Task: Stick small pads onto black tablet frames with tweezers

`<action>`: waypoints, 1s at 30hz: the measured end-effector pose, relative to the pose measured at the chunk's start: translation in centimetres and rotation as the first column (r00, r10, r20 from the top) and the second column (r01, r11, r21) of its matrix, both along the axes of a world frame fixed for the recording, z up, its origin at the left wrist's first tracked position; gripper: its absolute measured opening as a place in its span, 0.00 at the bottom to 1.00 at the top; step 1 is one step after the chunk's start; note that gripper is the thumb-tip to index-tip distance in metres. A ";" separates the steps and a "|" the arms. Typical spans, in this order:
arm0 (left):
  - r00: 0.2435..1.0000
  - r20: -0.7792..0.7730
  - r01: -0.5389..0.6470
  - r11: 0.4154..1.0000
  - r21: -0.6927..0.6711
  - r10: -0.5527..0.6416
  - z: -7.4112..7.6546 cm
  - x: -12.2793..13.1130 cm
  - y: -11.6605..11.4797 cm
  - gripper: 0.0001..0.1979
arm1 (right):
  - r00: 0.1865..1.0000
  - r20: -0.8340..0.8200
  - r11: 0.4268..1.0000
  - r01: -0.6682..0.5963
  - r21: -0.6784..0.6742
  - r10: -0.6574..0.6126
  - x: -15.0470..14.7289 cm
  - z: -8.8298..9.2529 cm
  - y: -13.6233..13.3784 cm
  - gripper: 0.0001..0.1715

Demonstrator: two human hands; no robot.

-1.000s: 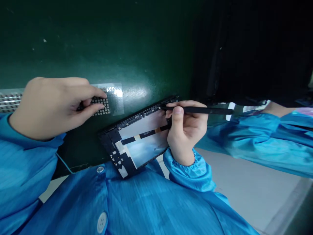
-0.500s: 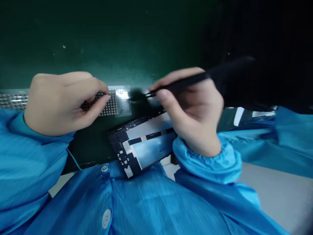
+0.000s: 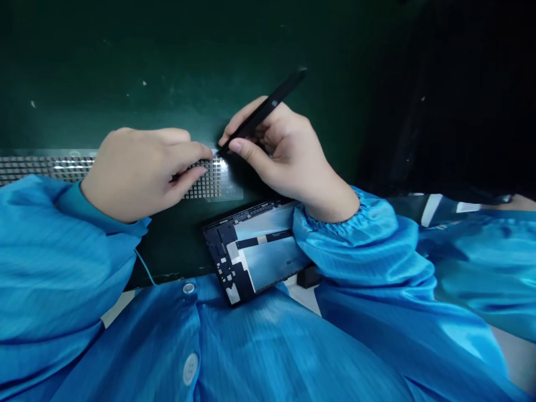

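Observation:
A clear sheet with rows of small dark square pieces point(image 3: 211, 184) lies on the green table. Over it is my left hand point(image 3: 146, 170), thumb and forefinger pinched at the sheet's right part. Black tweezers point(image 3: 272, 104) are gripped in my right hand point(image 3: 285, 156), their tips down at the sheet's upper right corner, close to my left fingertips. Below my hands an opened flat device point(image 3: 268, 251), with a black frame and silvery panels, rests tilted at the table's near edge. My right sleeve covers its right end.
The green table point(image 3: 188, 56) carries a few small white specks. Dark cloth or shadow fills the upper right. At the right edge show another person's blue sleeve point(image 3: 494, 257) and part of a hand point(image 3: 521, 202), near a white strip point(image 3: 431, 209).
My right hand has moved left with the tweezers, which now stand steeper and reach the sheet's corner. The whole view has shifted a little. The other person's hand has come into view.

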State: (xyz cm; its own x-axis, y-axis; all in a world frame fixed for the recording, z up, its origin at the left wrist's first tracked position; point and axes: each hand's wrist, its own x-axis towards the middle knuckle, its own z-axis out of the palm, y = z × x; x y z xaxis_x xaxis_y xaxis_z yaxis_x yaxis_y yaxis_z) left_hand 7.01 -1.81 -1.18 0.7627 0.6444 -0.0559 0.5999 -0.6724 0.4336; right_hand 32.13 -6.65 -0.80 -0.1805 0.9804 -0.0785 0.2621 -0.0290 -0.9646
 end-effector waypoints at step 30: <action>0.968 -0.122 0.225 0.973 0.057 -0.217 3.2 4.9 -8.3 0.46 | 0.702 0.010 0.679 0.685 0.263 -0.712 5.0 -0.6 -25.6 0.08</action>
